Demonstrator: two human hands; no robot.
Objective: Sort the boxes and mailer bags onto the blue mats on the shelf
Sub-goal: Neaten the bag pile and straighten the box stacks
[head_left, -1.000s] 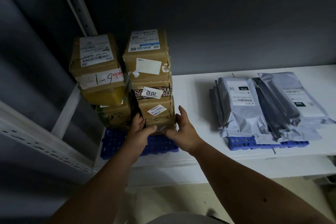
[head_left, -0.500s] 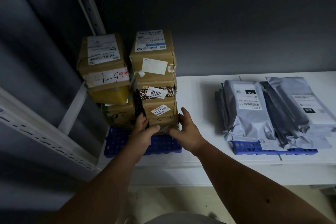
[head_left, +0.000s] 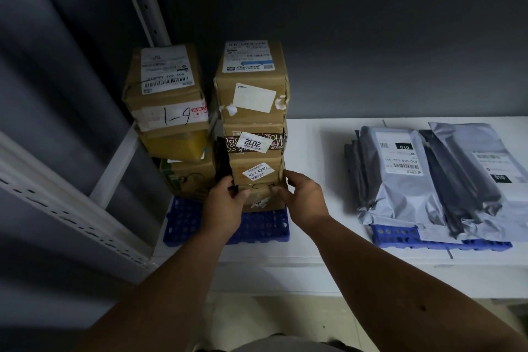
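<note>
Two stacks of brown cardboard boxes stand on the left blue mat (head_left: 265,230). The right stack (head_left: 253,123) holds several boxes; its bottom box (head_left: 261,197) sits between my hands. My left hand (head_left: 225,208) presses that box's left side, the thumb on its front. On the box's right edge rests my right hand (head_left: 303,197), fingers curled onto the front face. The left stack (head_left: 171,120) leans slightly, topped by a box marked "1-6". Grey mailer bags (head_left: 405,177) lie piled on the right blue mat (head_left: 400,236).
The white shelf board (head_left: 314,157) runs from the boxes to the bags, with a bare strip between the two mats. A white metal shelf upright (head_left: 148,6) and slotted rail (head_left: 71,211) stand to the left. A dark wall is behind.
Both hands have stayed on the bottom box of the right stack, shifting only slightly. The view has drifted a little, so the shelf sits further right and lower.
</note>
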